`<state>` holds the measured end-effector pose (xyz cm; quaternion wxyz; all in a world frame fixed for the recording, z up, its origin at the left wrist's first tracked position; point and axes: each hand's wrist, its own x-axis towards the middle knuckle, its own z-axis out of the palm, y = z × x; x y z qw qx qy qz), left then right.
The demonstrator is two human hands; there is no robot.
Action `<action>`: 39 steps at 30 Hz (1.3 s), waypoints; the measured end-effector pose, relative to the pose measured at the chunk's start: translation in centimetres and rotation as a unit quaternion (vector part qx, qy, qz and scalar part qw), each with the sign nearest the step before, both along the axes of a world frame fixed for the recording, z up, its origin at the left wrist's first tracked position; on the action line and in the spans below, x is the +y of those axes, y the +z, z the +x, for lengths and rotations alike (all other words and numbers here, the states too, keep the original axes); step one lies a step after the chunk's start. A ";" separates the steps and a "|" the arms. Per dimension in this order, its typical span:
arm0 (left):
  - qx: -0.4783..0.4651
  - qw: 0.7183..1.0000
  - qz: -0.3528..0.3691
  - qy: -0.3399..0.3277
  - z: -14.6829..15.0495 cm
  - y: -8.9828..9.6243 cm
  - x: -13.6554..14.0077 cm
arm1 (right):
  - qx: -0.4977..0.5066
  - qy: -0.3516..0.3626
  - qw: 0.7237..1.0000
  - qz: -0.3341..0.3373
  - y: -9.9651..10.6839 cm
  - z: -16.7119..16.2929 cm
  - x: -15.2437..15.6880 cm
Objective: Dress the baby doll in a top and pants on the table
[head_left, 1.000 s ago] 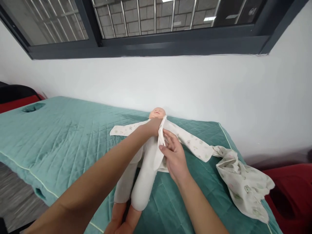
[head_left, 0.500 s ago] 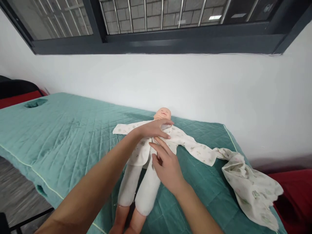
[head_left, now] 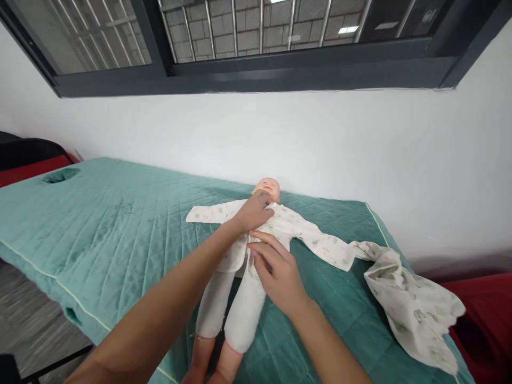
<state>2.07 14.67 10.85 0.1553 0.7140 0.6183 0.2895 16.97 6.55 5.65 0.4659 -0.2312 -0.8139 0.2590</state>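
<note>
A baby doll (head_left: 269, 186) lies on its back on a green quilted cover (head_left: 132, 213), its head toward the wall. It wears a white patterned baby shirt (head_left: 296, 217) with both sleeves spread out sideways, and white leggings (head_left: 245, 314). At the shirt's collar, just below the doll's chin, my left hand (head_left: 255, 210) is closed on the fabric; its fingertips are partly hidden. Lower down, over the belly, my right hand (head_left: 278, 269) rests near the shirt's front edge with its fingers loosely bent and apart. I see nothing held in it.
A crumpled patterned cloth (head_left: 412, 304) trails from the end of the right-side sleeve. Red stools (head_left: 486, 314) stand beyond the bed's right edge. Behind the bed rise a white wall (head_left: 340, 144) and a barred window with a dark frame (head_left: 280, 69).
My left hand has moved up from the chest to the collar, and its spread fingers have drawn in. My right hand has stayed over the belly, shifting only slightly.
</note>
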 end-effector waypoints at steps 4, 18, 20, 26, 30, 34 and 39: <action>-0.103 0.987 0.007 0.123 -0.2 -0.5 0.8 | -0.073 -0.054 0.996 0.019 -0.1 0.5 0.4; -0.321 0.922 0.118 0.182 -3.2 -3.1 -3.2 | -0.272 -0.047 0.961 0.032 -0.9 0.4 -0.4; -0.330 0.914 0.123 0.203 -4.4 -4.1 -5.6 | -0.255 -0.044 0.966 0.020 -1.2 0.6 -0.7; -0.354 0.901 0.056 0.242 -7.2 -9.0 -11.4 | -0.133 -0.079 0.982 -0.110 -3.1 2.6 -3.0; -0.306 0.927 0.003 0.216 -7.7 -10.2 -14.5 | -0.066 -0.145 0.957 -0.241 -4.7 4.3 -4.6; -0.217 0.955 0.023 0.201 -7.6 -10.4 -16.8 | -0.079 -0.271 0.924 -0.257 -5.1 4.3 -4.5; -0.171 0.974 0.048 0.142 -7.1 -10.5 -17.8 | -0.209 -0.335 0.889 -0.234 -4.2 3.3 -4.0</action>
